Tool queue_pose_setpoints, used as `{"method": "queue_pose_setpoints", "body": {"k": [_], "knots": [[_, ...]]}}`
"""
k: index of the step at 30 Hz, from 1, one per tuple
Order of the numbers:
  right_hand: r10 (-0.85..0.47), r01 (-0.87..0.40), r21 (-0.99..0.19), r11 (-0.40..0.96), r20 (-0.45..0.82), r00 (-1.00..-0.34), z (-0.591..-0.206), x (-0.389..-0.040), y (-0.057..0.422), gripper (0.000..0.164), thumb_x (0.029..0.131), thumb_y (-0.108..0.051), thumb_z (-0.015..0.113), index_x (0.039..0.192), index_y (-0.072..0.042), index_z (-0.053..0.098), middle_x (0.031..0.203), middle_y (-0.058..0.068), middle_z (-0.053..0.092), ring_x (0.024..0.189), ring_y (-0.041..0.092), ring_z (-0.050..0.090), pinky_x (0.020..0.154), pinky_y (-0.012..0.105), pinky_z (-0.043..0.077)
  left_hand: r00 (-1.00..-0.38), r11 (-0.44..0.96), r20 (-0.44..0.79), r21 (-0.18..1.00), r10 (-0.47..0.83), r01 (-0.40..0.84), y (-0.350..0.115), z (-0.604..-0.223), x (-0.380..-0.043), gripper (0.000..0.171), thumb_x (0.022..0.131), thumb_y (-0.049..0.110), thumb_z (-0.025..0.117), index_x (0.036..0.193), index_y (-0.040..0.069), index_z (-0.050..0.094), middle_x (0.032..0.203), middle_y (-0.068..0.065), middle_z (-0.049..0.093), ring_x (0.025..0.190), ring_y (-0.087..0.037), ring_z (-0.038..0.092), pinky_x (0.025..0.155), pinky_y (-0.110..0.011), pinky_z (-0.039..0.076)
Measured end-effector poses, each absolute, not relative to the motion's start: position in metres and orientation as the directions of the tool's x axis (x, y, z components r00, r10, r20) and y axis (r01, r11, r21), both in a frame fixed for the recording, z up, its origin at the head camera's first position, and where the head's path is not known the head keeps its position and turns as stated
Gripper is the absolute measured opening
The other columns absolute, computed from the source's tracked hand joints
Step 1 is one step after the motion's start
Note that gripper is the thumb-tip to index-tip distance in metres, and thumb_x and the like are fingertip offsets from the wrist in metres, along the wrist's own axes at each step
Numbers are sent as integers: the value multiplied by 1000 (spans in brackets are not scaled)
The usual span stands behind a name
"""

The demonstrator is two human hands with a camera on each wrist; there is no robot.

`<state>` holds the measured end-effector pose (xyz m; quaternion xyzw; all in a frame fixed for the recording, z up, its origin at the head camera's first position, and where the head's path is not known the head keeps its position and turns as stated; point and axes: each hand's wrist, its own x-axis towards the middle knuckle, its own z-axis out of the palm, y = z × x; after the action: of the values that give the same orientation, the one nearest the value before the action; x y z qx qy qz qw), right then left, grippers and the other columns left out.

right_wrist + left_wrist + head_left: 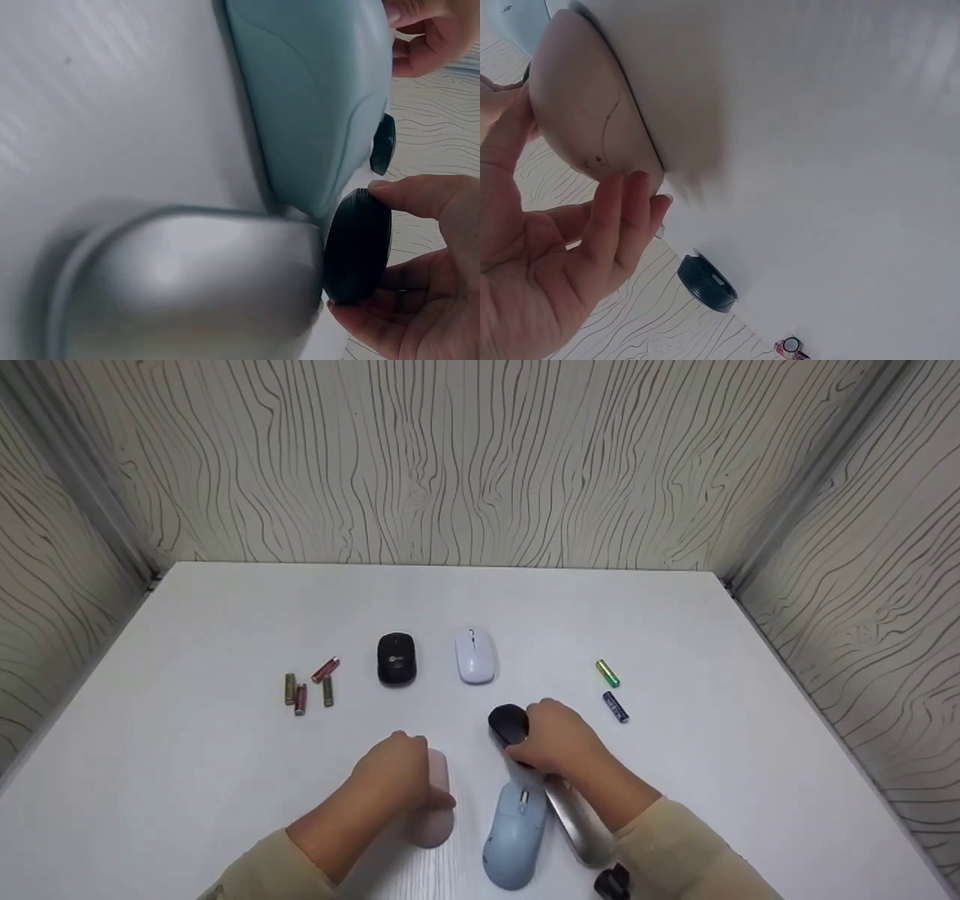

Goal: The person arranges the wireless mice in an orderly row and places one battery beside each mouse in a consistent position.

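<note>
Beige sleeves (694, 847) nearest the camera, then pale blue mouse (514, 840) on the worktop (225, 780), between the two hands, right one nearer. Left hand (394, 772) grips the pink mouse (433, 831): fingers round it, thumb on its right side, long axis running roughly away from the person. Right hand (559, 742) grips the dark mouse (508, 724) across its width, thumb on the left side; its long axis slants far-left to near-right, front end poking out past the fingers. Blue mouse lies just nearer the person than the dark one; touching or not, can't tell. Silver mouse (585, 832) sits right of blue, below the right wrist. Writing: pale logo on the black mouse (396, 658), unreadable; marks on the dark blue battery (616, 707), too small. No brand legible.
</note>
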<state>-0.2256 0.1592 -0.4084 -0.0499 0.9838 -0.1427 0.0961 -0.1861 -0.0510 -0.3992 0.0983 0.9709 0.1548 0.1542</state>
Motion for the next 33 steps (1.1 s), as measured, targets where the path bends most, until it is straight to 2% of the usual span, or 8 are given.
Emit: {"method": "queue_pose_setpoints", "body": {"k": [8,15,23,33], "knots": [[-11,62,-336,940,-211,-977,-391,-258,176,52,70,-38,71,102,2,60,91,11,62,78,22,56,69,36,48,-927,936,-300,332,225,119,-50,-401,-188,79,62,47,79,117,-5,54,105,-19,57,92,-29,56,86,-44,46],[82,156,-321,934,-231,-969,-383,-287,185,61,74,-40,66,113,5,55,105,17,60,89,26,56,77,40,47,-928,932,-291,340,230,124,-51,-403,-188,77,62,47,79,114,-5,55,101,-18,58,89,-28,56,84,-44,46],[128,210,-343,916,-245,-961,-387,-315,187,66,78,-39,64,122,8,49,118,22,54,106,33,53,90,45,42,-937,922,-265,368,228,121,-54,-402,-187,73,60,44,80,109,-5,57,94,-16,57,80,-25,54,79,-43,47],[182,248,-356,901,-208,-961,-398,-332,190,63,78,-36,63,120,9,49,116,24,55,103,33,53,91,44,43,-941,923,-252,365,226,124,-53,-402,-186,75,58,45,80,109,-6,57,95,-18,57,81,-26,56,77,-43,48]]}}
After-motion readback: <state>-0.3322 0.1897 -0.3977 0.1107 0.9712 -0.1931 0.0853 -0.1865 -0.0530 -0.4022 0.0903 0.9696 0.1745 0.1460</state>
